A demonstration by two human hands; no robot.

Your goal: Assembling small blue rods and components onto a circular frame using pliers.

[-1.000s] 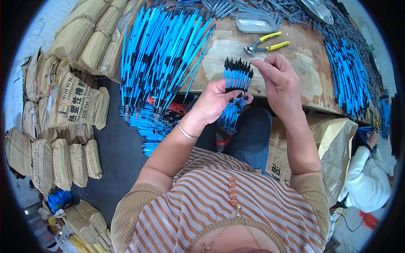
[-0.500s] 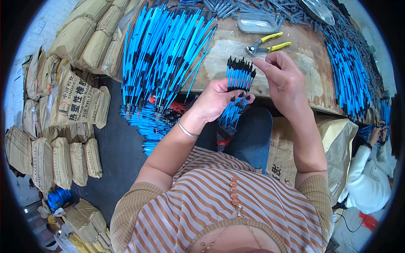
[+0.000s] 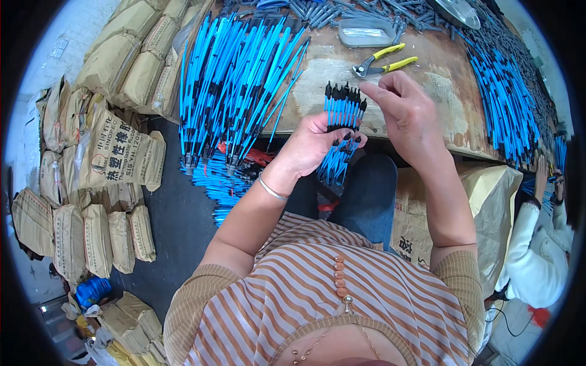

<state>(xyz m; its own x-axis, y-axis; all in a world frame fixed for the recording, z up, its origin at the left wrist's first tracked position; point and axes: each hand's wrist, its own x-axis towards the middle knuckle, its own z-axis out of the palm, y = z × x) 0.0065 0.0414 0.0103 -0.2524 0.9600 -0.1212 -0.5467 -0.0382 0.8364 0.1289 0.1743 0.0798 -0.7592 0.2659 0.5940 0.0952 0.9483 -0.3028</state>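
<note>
My left hand [image 3: 312, 145] is closed around a bundle of thin blue rods [image 3: 337, 116] with black pointed tips and a black band near the grip. The tips stand up in a row above the fingers; the lower parts hang down over my knees. Just right of the tips is my right hand [image 3: 410, 113], its fingers curled and the thumb side reaching toward the rightmost tip. Whatever those fingers pinch, if anything, is too small to make out. Yellow-handled pliers [image 3: 384, 61] lie on the wooden table [image 3: 442, 91] beyond my hands.
Many blue rods [image 3: 235, 85] stand bunched at the left, and more rods [image 3: 500, 104] lie at the right. A clear plastic box [image 3: 366, 32] sits near grey parts [image 3: 421, 27]. Paper sacks [image 3: 125, 143] pile up leftward. A co-worker in a white sleeve [image 3: 522, 238] works at far right.
My view has shifted slightly. My left hand keeps its grip on the rods, and my right hand stays beside the tips. The co-worker's hands have moved apart.
</note>
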